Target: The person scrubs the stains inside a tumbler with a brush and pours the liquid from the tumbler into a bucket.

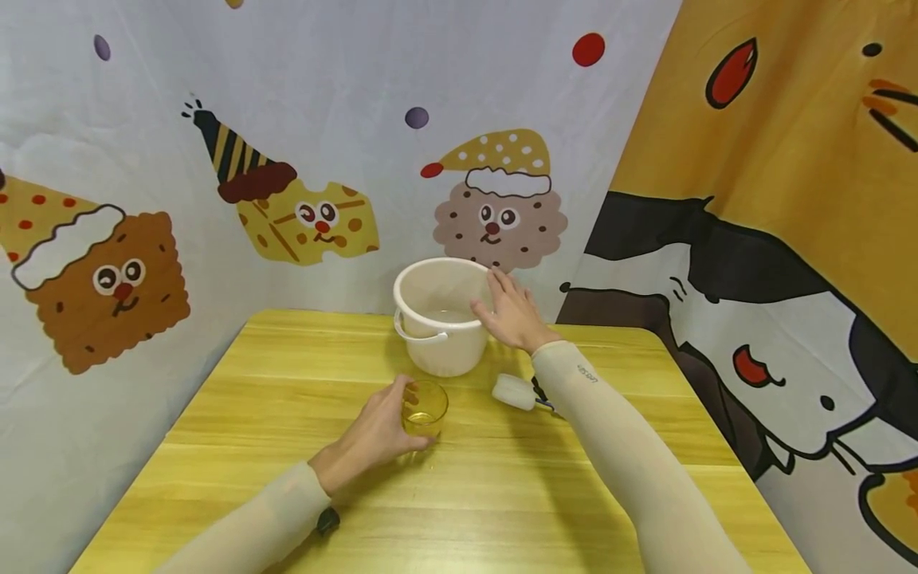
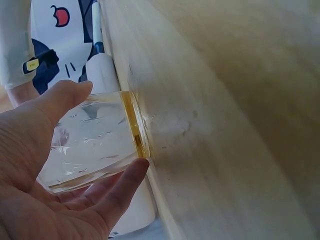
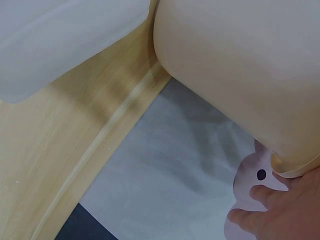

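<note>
My left hand [image 1: 376,425] holds a yellow-tinted clear drinking glass [image 1: 430,409] low over the table, upright. Thumb and fingers stand on opposite sides of the glass [image 2: 95,142] in the left wrist view. At the back of the table is a cream plastic bucket [image 1: 446,353], its white handle [image 1: 423,339] hanging down in front. My right hand [image 1: 512,315] is at the bucket's right rim, fingers extended and spread, the thumb over the opening. The fingers [image 3: 265,220] show just beyond the rim in the right wrist view.
A brush with a white sponge head [image 1: 514,392] and a blue handle lies right of the bucket, partly behind my right sleeve. The wooden table [image 1: 488,494] ends close behind the bucket, where a printed cloth [image 1: 323,303] hangs.
</note>
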`<action>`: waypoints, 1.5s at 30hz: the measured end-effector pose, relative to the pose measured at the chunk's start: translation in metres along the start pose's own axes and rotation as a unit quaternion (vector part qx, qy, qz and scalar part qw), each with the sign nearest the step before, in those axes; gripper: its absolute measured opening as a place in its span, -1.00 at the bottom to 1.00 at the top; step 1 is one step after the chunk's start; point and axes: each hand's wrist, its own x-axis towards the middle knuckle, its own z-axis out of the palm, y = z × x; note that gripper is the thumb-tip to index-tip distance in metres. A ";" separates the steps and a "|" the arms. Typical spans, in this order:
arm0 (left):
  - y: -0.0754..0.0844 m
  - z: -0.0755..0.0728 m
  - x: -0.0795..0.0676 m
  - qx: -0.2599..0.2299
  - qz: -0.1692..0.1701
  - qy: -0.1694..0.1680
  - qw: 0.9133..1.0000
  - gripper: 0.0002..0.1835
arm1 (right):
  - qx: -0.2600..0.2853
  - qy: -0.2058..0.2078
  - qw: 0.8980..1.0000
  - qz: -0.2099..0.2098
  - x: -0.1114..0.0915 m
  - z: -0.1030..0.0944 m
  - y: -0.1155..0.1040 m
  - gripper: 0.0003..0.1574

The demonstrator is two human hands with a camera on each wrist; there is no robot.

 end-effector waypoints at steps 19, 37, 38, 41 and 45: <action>0.002 -0.007 -0.002 0.039 -0.018 -0.002 0.999 0.13 | 0.014 0.000 1.000 -0.002 0.002 0.002 0.001 0.10; 0.004 -0.019 -0.003 0.042 -0.010 -0.001 0.999 0.18 | 0.041 0.053 0.998 -0.002 -0.017 0.009 0.009 0.20; 0.003 -0.019 -0.003 0.042 -0.008 -0.001 0.999 0.17 | 0.044 0.055 0.998 -0.002 -0.019 0.008 0.010 0.20; 0.002 -0.021 -0.004 0.038 -0.001 0.002 0.999 0.16 | 0.049 0.058 0.997 -0.003 -0.024 0.008 0.011 0.20; 0.000 -0.024 -0.003 0.035 0.010 0.009 0.999 0.11 | 0.047 0.061 0.997 -0.007 -0.031 0.008 0.011 0.22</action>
